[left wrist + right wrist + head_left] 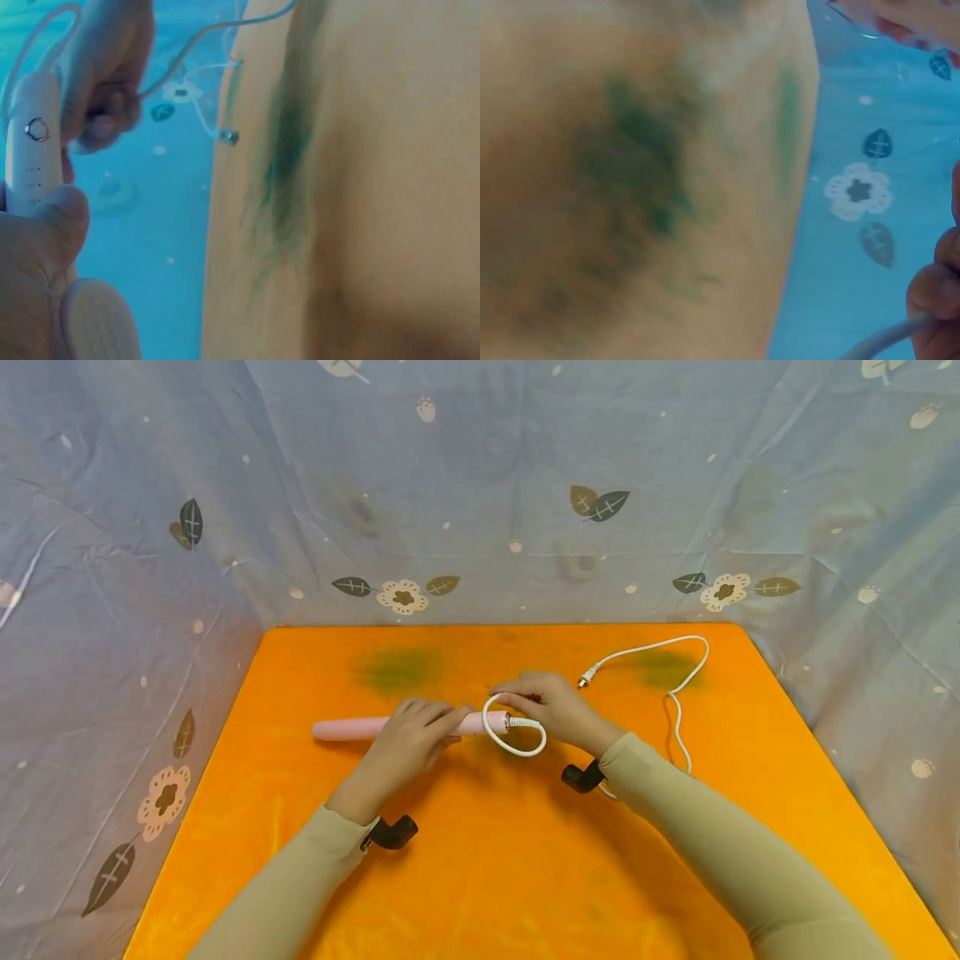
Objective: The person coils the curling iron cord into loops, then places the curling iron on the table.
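In the head view, my left hand (411, 735) grips the pink hair iron (348, 728) round its middle, its long pink end pointing left. The left wrist view shows the hair iron's handle (34, 150) with a round button and small marks, my left thumb lying against it. Beside the handle's cord end, my right hand (551, 706) pinches the white power cord (528, 752), which makes a loop across that end. Curled right fingers (937, 292) hold the cord in the right wrist view.
Cord runs from the right hand's side over the orange table (480, 877) to a two-pin plug (587, 676) lying near the back. Patterned cloth (480, 527) hangs behind and along both sides. Dark wrist mounts (393, 832) stick out from both cuffs.
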